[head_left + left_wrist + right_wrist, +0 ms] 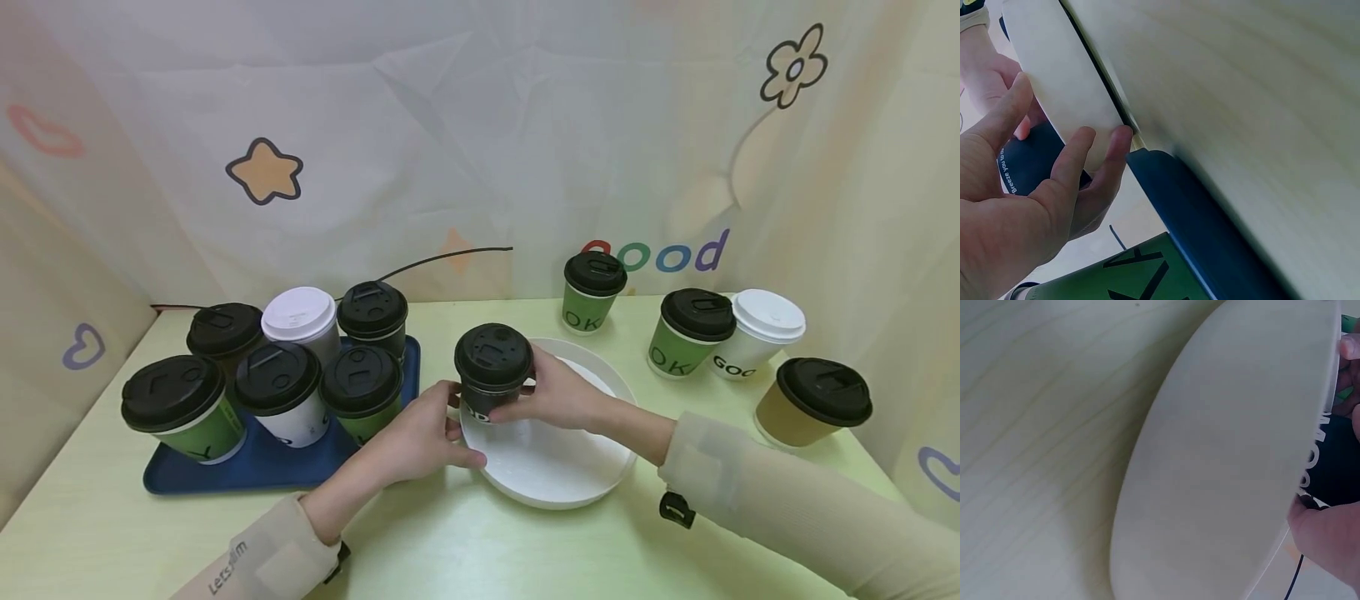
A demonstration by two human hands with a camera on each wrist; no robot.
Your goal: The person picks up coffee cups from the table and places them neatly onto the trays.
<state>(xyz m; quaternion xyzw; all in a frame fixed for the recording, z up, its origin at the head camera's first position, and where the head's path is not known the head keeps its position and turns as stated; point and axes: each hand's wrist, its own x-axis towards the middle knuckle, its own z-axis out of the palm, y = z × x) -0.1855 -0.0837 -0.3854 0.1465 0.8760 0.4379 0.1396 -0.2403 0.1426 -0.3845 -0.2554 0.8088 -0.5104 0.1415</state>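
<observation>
My right hand grips a black paper cup with a black lid, thumb in front and fingers round its far side. The cup is over the left part of a round white plate. My left hand is at the plate's left rim, just left of the cup. In the left wrist view, its loosely bent fingers lie against the plate's pale outer wall, with the thumb apart near the rim. The right wrist view shows the plate's side and part of the black cup.
On the left a blue tray bears several lidded cups, including a green one and a white one. To the right stand two green cups, a white cup and a brown cup. A printed curtain hangs behind the table.
</observation>
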